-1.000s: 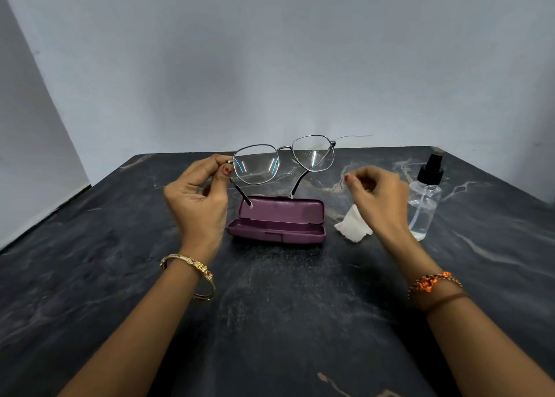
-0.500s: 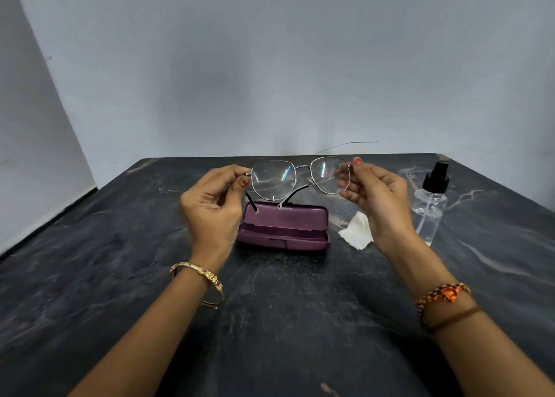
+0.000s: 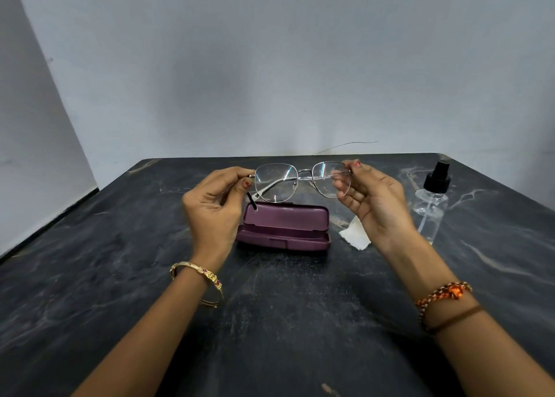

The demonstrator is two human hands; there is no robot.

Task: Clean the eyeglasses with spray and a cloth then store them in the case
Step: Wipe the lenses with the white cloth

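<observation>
From the head camera, I see my two hands holding the eyeglasses (image 3: pixel 302 180) up in the air, just above the open purple case (image 3: pixel 283 227) on the dark table (image 3: pixel 90 276).

What could go wrong? I think the glasses could slip and fall if one hand lets go too fast, because each side is held only by fingertips. They might land on the hard table or hit the case edge. My fingers sit very close to the clean glass, so I could leave a smudge on it. One thin arm of the glasses looks folded across behind the glass, and the other pokes down by my left hand. If I push the glasses into the case like that, an arm could bend. The spray bottle (image 3: pixel 430 207) stands near my right hand, so a wide swing could knock it over.

My left hand (image 3: pixel 211 207) has curled fingers, and it pinches the left corner of the frame. My right hand (image 3: pixel 375 204) pinches the right corner between thumb and fingers. The two hands are apart, with the glasses between them.

The white cloth (image 3: pixel 354 236) lies on the table beside the case.
</observation>
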